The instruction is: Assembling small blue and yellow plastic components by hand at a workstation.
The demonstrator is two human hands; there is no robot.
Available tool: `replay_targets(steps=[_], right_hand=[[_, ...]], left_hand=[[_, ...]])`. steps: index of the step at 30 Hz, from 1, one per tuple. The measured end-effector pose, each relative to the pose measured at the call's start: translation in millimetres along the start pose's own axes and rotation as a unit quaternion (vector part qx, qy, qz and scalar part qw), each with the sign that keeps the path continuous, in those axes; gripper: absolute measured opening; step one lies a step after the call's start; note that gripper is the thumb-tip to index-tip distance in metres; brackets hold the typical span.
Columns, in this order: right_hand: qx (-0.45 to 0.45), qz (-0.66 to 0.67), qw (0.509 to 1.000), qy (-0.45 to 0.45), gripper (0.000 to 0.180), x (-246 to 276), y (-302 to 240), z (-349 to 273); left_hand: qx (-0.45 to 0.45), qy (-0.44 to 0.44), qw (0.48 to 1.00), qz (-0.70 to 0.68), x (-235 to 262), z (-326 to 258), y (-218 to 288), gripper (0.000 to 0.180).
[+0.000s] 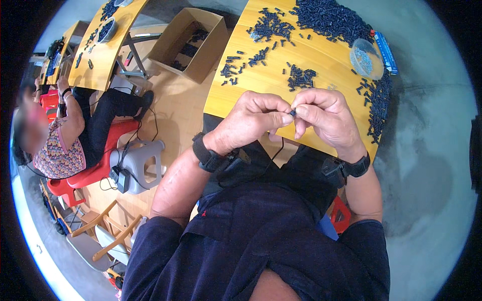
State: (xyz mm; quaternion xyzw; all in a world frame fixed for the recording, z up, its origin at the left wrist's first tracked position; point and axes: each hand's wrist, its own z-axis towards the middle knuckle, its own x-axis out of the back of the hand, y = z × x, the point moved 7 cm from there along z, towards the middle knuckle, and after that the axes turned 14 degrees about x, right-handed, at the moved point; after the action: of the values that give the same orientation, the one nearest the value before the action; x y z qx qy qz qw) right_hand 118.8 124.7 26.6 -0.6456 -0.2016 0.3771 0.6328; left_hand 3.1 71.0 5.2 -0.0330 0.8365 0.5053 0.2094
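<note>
My left hand [253,119] and my right hand [326,118] meet over the near edge of the yellow table [241,103]. Thumb and forefinger of each pinch one small dark cylindrical part [293,113], mostly hidden by the fingertips. Just beyond the hands lies a small heap of similar black cylindrical parts [301,78]. More of these parts lie scattered to the left, and a large pile [331,22] covers the far end. Along the table's right side stretches another pile [380,108]. A clear plastic bowl [366,59] there holds tiny light-blue pieces.
Beside the bowl lies a blue box [385,52]. An open cardboard box [188,45] with black parts stands on the floor at the left. Farther left a person [65,125] sits at another yellow table [95,65]. A grey stool [143,165] and cables are nearer.
</note>
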Motion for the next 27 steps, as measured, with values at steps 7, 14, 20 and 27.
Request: replay_targets(steps=[7,14,20,27], right_hand=[[-0.002,0.096,0.991,0.090,0.021,1,-3,-1],[-0.164,0.217,0.961,0.055,0.049,-14,25,-18],[-0.169,0.225,0.959,0.044,0.048,-16,21,-21],[-0.192,0.261,0.943,0.070,0.042,-20,29,-25]], left_hand=[[-0.089,0.029,0.995,0.044,2,2,10,0.007],[-0.163,0.039,0.984,0.069,1,0,14,0.008],[-0.183,0.028,0.975,0.120,-6,6,16,0.008],[-0.173,0.029,0.974,0.144,-4,3,17,0.015]])
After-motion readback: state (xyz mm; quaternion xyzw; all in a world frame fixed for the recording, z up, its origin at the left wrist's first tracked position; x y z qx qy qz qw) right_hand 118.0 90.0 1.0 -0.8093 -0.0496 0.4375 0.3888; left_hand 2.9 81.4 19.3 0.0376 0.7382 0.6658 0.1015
